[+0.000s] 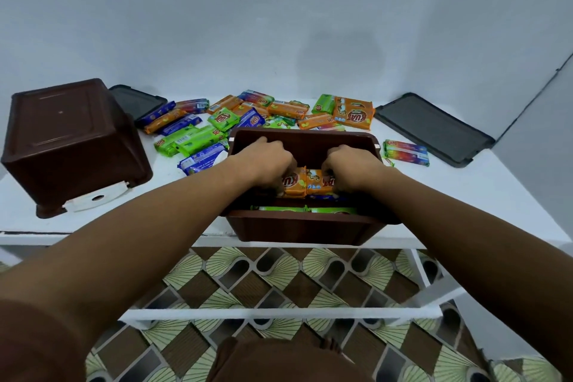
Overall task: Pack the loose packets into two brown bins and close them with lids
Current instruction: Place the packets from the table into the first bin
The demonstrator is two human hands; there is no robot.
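Inside the open brown bin (305, 146), at the worktop (465, 195) front edge: L hand (266, 161) fingers curled, gripping orange packet A (294, 184); R hand (353, 167) likewise on orange packet B (316, 184), the two pkts touching. Green packets (285, 209) lie by the near wall. Loose packets (217, 121) are spread behind the bin. 2nd bin (71, 139) is inverted, far L. Lid 1 (136, 101) is behind it; lid 2 (434, 129) far R.

Brown bins (304, 229), dk grey lids (434, 130) — packets (288, 109) orange, green, blue; floor (279, 282) fan-patterned, prob. cream-brown.

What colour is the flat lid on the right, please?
The flat plastic lid is dark grey, best in head view.
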